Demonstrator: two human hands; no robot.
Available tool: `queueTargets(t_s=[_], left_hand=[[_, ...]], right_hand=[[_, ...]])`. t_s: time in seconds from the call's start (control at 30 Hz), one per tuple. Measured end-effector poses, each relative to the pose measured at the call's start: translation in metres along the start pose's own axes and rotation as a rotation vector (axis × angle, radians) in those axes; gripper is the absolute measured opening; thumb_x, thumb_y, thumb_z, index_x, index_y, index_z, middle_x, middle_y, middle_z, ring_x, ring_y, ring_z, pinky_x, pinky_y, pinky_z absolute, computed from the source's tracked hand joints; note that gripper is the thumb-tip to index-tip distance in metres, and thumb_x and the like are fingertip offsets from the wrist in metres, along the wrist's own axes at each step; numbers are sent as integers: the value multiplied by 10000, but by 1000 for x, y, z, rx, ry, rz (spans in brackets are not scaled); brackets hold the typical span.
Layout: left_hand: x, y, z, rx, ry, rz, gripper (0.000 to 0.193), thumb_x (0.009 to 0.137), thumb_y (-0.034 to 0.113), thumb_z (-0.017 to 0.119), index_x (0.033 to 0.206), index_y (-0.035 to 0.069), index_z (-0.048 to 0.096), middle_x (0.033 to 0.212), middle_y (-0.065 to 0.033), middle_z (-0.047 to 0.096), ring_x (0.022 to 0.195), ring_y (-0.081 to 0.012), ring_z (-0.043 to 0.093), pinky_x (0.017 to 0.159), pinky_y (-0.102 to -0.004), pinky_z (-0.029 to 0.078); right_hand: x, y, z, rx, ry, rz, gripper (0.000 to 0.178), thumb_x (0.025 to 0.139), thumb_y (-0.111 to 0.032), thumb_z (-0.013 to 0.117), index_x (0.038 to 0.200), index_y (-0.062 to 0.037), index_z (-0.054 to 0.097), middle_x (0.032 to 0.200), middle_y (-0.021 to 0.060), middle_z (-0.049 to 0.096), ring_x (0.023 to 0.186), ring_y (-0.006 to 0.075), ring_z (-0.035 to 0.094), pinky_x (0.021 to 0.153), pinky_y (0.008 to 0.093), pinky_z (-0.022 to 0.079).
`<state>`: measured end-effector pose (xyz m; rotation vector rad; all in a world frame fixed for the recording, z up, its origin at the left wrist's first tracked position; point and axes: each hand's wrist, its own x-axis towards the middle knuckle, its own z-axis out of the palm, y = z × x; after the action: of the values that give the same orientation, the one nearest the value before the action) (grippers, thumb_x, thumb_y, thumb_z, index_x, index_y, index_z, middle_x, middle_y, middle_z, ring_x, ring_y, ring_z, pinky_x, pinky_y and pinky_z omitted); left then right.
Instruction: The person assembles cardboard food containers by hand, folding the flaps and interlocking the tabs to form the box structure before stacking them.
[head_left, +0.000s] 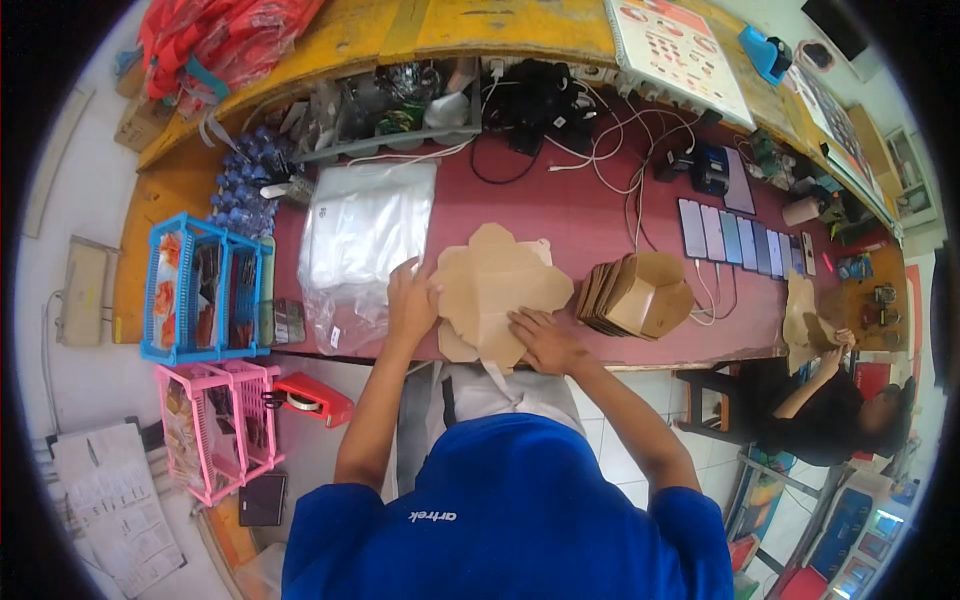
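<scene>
A flat brown paper food-box blank (497, 285) with rounded flaps lies on the table in front of me. More brown card of the same kind shows beneath its edges. My left hand (411, 305) is at its left edge, fingers apart, the thumb side touching the flap. With its fingers stretched out, my right hand (543, 341) presses on the lower right part of the blank. Just right of that hand lies a nested stack of folded brown paper boxes (640, 296), openings turned to the right.
Clear plastic bags (368, 225) lie left of the blank. Farther left stand a blue basket (205, 345) and a pink basket (215, 488). Several phones (715, 233) and white cables lie at the right. Another person (835, 410) handles brown card (803, 320) at the far right.
</scene>
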<state>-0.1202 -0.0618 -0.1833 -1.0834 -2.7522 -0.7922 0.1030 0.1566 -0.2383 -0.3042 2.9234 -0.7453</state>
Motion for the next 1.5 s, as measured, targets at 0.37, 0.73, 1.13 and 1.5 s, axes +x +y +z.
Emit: queueTargets(t_s=[0.37, 0.73, 1.13, 1.5], left_hand=[[-77, 24, 32, -45, -511, 426, 644, 759, 114, 714, 1383, 41, 572, 1398, -147, 566, 1357, -344, 472, 1140, -497, 361], [-62, 13, 55, -155, -458, 300, 399, 795, 128, 666, 1193, 143, 697, 1243, -23, 644, 1204, -238, 559, 1001, -442, 425], [-38, 23, 58, -239, -507, 235, 240, 884, 190, 656, 1093, 110, 742, 1122, -64, 708, 1094, -297, 628, 935, -452, 487], [-23, 11, 62, -263, -601, 158, 396, 989, 354, 607, 1124, 5, 735, 1130, -184, 701, 1103, -389, 625, 977, -475, 485]], right_hand=[[5, -1, -4, 97, -6, 14, 535, 939, -226, 641, 1407, 13, 541, 1551, 180, 473, 1459, 358, 413, 1216, 459, 333], [7, -1, 1, 188, 101, 65, 482, 915, -213, 667, 1341, 3, 607, 1440, 179, 583, 1380, 356, 506, 1155, 450, 406], [20, 16, 9, 286, 213, 207, 328, 852, -163, 699, 1163, -57, 689, 1134, 166, 695, 1111, 377, 610, 978, 480, 484], [37, 14, -5, 359, 199, 370, 427, 947, -382, 706, 1143, -2, 704, 1029, 263, 672, 1024, 430, 629, 909, 483, 508]])
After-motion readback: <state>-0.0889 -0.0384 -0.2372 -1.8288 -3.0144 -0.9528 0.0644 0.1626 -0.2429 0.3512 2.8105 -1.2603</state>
